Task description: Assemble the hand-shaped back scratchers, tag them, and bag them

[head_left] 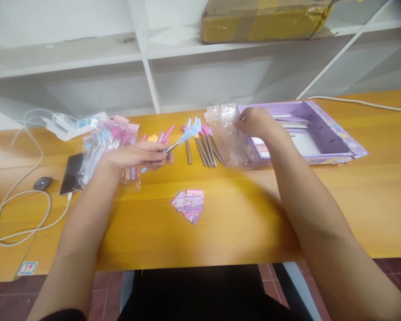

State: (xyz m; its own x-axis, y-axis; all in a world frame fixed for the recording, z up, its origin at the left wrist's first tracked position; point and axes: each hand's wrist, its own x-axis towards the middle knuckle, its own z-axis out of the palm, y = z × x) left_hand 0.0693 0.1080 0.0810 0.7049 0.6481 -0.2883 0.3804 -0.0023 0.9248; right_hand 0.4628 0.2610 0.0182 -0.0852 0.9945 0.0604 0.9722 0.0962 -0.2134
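I see the left hand (143, 157) with its fingers closed around the metal handle (171, 148) of a blue hand-shaped stick (190, 129), above the desk (240, 218). Its long axis slants rightward, to the far edge. Clear plastic bags (228, 143) lie to its right, nearer the right hand (258, 122); whether those fingers grip them, I cannot tell.

From here I see pale blue on the claw-shaped head (189, 132) just past the left fingers (157, 156); pink-and-purple print on the cards (193, 203) this side of them; lilac on the box (325, 133) beside the right fingers (243, 115).
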